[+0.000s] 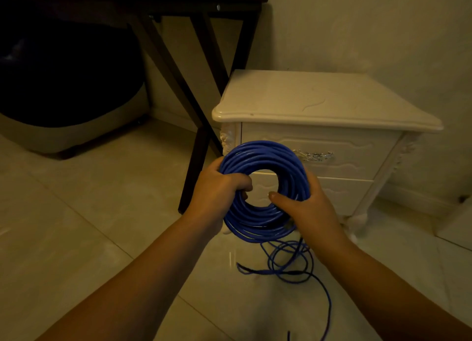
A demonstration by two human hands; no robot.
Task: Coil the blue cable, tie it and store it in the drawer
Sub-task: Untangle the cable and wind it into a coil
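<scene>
Blue cable (263,159) coiled, held upright before white nightstand (324,103). Left hand (217,190) wrapped round coil's left side; right hand (304,207) clasps right side. Loose tail on floor tiles (102,187).

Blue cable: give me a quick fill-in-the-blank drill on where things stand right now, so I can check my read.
1. The blue cable coil is held by ____ hands, the left hand and the right hand.
2. The cable's loose tail lies on the tiled ____.
3. The top drawer of the white nightstand is ____.

Missing words: both; floor; closed.
</scene>
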